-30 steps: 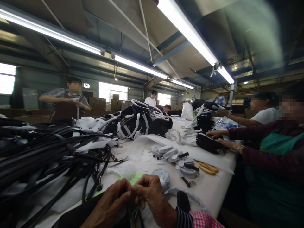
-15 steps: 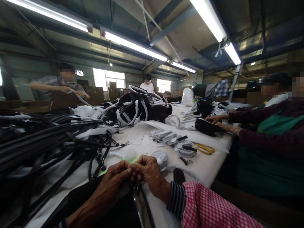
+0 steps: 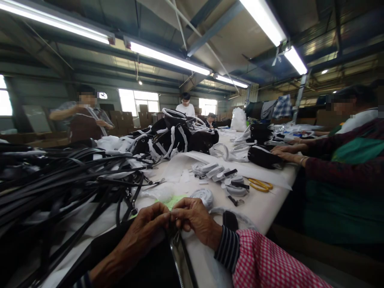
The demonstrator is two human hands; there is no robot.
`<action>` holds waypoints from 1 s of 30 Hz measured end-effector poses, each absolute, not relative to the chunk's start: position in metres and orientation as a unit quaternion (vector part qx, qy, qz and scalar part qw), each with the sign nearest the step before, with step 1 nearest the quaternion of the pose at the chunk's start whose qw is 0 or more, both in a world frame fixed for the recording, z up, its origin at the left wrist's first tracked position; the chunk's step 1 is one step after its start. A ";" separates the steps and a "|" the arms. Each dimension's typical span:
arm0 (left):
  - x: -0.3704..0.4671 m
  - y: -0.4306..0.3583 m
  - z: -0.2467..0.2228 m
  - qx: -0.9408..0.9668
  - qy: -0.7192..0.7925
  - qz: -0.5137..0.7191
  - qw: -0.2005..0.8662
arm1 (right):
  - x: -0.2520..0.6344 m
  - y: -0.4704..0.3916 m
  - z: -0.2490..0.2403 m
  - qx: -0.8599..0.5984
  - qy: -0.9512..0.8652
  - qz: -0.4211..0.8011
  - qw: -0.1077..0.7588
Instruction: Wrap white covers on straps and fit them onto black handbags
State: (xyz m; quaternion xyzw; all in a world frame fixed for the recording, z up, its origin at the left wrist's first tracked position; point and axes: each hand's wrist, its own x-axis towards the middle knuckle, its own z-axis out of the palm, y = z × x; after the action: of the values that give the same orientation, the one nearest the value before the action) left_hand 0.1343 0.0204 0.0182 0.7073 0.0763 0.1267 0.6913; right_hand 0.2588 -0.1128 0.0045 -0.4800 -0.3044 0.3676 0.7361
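Pale table (image 3: 267,210) holding yellow scissors (image 3: 259,184). Left of the scissors, white coils (image 3: 215,172); far left, heaped black straps (image 3: 57,176); just behind the scissors, a white sheet (image 3: 255,172).

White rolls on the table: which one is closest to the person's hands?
The round white coil just beyond the right hand. It lies apart; the other white rolls sit farther away, bunched together.

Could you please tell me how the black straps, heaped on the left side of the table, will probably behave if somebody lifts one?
The black straps look flexible, since several bend and cross over one another. One would probably drag its neighbours, because they overlap closely. Its end may swing, as metal clasps show at some strap ends.
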 end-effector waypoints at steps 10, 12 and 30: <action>0.129 0.023 0.021 0.726 0.059 0.094 0.679 | 0.255 -0.117 0.008 -0.509 -0.400 0.293 0.703; 0.129 0.025 0.019 0.730 0.061 0.091 0.674 | 0.253 -0.117 0.009 -0.521 -0.408 0.279 0.696; 0.097 0.018 0.058 0.953 -0.060 0.181 0.234 | 0.322 -0.183 0.049 -0.709 -0.595 -0.029 0.378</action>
State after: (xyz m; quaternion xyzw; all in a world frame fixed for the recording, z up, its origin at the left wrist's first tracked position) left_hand 0.0975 0.0181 0.0580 0.9532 -0.0598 0.1814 0.2343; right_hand 0.3216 -0.1832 0.0487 -0.7089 -0.5947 -0.0291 0.3781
